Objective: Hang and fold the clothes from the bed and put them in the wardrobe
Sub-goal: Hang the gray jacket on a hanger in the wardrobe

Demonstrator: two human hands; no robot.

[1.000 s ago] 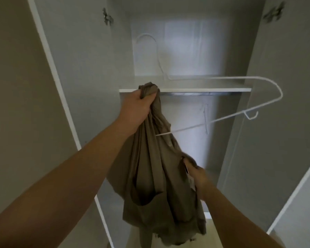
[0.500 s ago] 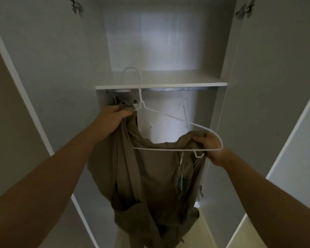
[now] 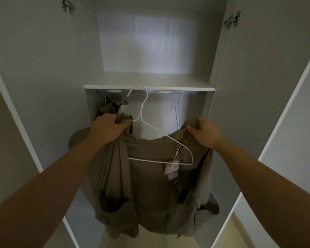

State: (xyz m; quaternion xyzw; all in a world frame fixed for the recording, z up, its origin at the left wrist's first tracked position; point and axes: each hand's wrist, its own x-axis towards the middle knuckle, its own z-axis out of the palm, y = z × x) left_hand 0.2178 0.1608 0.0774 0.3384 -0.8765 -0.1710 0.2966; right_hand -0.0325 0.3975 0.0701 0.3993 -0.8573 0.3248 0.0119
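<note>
Gripping the olive garment with curled fingers, the left hand and right hand hold it spread, white wire hanger between them, wardrobe shelf above both.

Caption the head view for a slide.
Left hand and right hand grip a khaki garment with white hanger at wardrobe.

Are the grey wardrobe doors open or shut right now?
Open: the left grey door and right grey door stand swung outward, exposing the white shelf.
</note>
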